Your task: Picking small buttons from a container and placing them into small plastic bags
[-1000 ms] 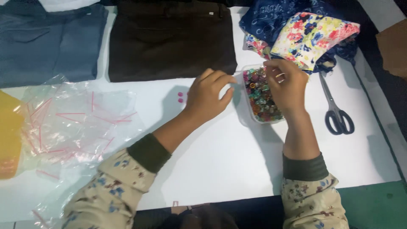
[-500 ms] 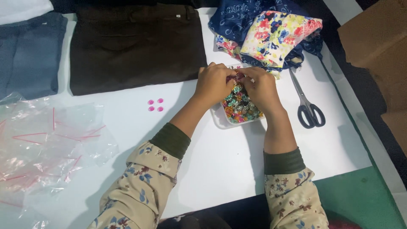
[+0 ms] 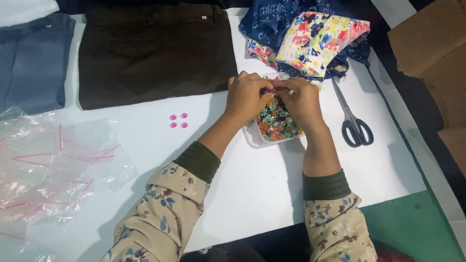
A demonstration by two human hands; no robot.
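Hands meet now over the bead tray (image 3: 272, 127) on the table (image 3: 252, 184), left hand (image 3: 247, 97) having come across from beside it to the right hand (image 3: 301, 103), both sets of fingers pinched together on something too small to tell, four pink buttons (image 3: 177, 121) lying apart.

Tray of mixed beads (image 3: 275, 127): far half hidden under the left hand (image 3: 246, 97) and right hand (image 3: 302, 101); single beads too small to tell apart. Fingers (image 3: 270, 90): tips meet over the tray, anything pinched between them concealed. Blue garment (image 3: 34, 60): cut off at left and top edges. Clear bags with red strips (image 3: 53, 167): cut off at left and bottom. Cardboard box (image 3: 432, 43): cut off at right. Scissors (image 3: 353, 119): blade tips tucked under floral fabric (image 3: 315, 41).
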